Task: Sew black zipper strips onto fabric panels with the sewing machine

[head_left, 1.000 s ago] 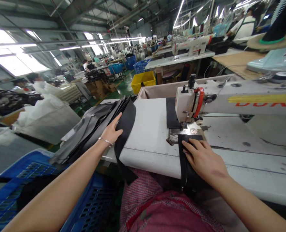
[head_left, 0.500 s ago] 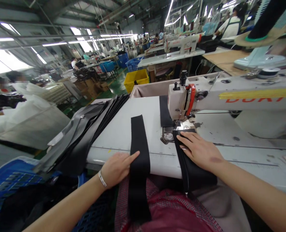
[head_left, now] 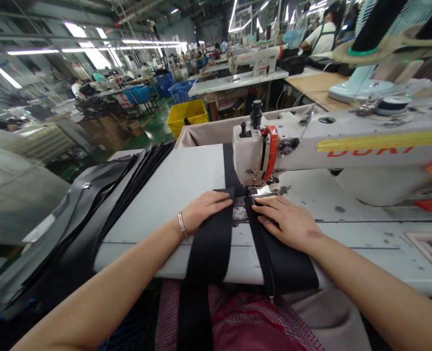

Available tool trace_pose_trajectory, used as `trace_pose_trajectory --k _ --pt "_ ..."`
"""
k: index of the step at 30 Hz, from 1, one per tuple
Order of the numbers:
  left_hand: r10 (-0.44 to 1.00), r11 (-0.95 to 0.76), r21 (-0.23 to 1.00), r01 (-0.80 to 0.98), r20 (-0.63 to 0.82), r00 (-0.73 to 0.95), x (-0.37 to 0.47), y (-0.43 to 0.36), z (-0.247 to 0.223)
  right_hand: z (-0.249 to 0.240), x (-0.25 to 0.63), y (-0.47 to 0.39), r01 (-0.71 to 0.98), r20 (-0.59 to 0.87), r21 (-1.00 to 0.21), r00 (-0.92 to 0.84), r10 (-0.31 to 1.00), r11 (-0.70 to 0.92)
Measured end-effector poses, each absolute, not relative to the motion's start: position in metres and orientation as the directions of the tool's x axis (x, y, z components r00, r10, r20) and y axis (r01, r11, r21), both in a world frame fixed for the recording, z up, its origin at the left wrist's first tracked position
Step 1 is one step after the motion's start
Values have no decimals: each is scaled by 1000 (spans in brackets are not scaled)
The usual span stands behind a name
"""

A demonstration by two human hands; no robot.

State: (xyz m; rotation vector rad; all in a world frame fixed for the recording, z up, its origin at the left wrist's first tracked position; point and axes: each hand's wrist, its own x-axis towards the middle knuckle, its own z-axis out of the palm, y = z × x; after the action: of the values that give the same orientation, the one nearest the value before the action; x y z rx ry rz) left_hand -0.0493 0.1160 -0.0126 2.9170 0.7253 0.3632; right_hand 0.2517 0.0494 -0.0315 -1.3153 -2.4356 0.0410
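Well, your left hand [head_left: 204,212] had fingers together on the black strip [head_left: 212,251], pinch unclear; your right hand [head_left: 292,225] lay spread on the black zippered piece [head_left: 291,270]. Both drooped over the table [head_left: 139,200] edge, seeming light, bendy, best held near their ends.

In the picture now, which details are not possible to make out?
Head view: lettering on sewing machine, tops under yellow strip.
Head view: black strip under left hand, lower end cut by bottom edge.
Head view: needle area, too small.
Head view: black piece, partly covered by right hand.
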Motion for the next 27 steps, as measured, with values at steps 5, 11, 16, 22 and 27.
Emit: trace_pose_trajectory --k 5,11,16,22,27 --pt "288 -948 156 276 62 956 6 87 -15 -27 254 47 811 268 -253 -466 843 528" --pt "419 -900 139 413 13 908 8 86 -21 -27 255 46 817 232 -270 -458 858 509" --pt "427 -893 139 427 -35 904 7 82 -19 -26 256 45 823 220 -269 -453 864 500" --pt "433 -890 142 433 -31 901 11 82 -19 -24 255 46 823 216 -270 -454 864 500" --pt "429 -890 167 423 -4 903 10 82 -20 -25 254 47 822 220 -264 -458 861 504"
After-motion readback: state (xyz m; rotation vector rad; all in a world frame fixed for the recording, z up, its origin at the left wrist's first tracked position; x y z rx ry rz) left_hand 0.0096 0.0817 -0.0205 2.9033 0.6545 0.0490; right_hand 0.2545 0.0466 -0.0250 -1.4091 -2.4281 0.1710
